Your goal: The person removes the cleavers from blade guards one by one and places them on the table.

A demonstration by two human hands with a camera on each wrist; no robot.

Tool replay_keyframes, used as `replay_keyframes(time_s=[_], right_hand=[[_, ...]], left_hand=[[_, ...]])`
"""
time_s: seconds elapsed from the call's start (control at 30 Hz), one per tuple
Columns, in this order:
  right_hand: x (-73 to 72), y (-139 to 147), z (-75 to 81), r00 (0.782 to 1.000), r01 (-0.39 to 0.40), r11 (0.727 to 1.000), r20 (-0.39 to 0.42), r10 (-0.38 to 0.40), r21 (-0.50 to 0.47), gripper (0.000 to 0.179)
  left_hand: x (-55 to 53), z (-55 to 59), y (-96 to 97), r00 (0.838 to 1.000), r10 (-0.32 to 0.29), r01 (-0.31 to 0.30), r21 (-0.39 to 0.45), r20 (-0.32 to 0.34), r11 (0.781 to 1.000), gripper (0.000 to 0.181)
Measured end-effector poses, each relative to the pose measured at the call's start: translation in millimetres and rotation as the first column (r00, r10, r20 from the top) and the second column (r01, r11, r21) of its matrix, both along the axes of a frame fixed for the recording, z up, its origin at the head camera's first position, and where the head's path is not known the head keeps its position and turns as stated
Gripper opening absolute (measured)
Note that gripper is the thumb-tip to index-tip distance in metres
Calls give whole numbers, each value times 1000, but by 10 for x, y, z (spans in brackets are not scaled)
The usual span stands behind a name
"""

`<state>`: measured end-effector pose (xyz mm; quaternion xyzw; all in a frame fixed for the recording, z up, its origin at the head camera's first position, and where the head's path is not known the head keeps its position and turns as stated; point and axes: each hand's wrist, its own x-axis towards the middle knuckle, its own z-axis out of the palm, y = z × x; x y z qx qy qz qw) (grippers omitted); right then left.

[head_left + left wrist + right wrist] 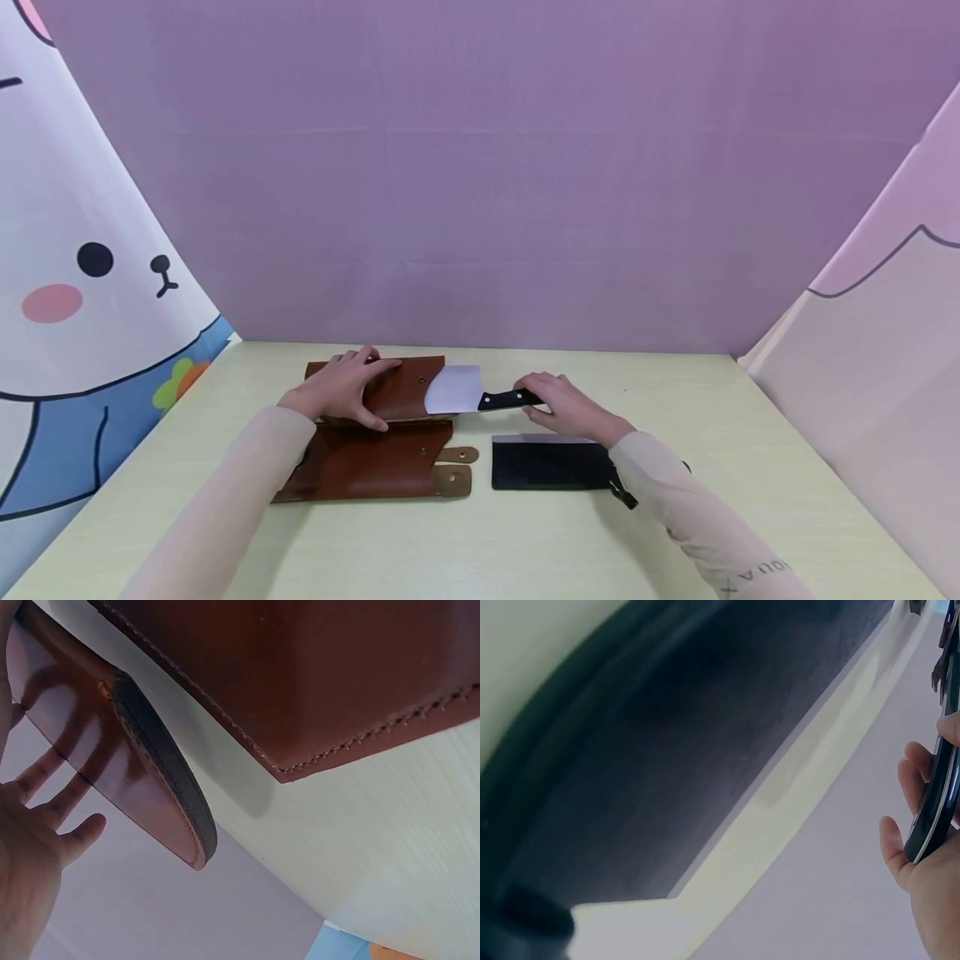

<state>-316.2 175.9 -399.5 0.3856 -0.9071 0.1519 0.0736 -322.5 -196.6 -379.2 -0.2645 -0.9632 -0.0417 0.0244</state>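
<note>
My left hand (341,386) spans the upper brown leather sheath (408,392), thumb at its near edge and fingers towards its far edge. In the left wrist view this sheath (161,799) shows its thick dark edge beside the spread fingers. My right hand (566,406) grips the black riveted handle of a cleaver (457,389), also seen in the right wrist view as a dark handle (934,802). The cleaver's broad pale blade meets the curved mouth of the sheath, and its front part is hidden there.
A second brown leather sheath (367,462) with two snap straps lies nearer, just below the first. To its right lies a flat black case (551,467) with a pale strip along its far edge and a black strap, partly behind the right sleeve. A purple wall (487,208) stands behind the table.
</note>
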Motion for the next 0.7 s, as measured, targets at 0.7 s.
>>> replay_keyframes(time_s=[0.7], right_hand=[[25,96,8,1000,14,1000,-10,-14,-3,26]], left_hand=[[26,2,-77,1000,8,-8,-8,-13,1000,99]])
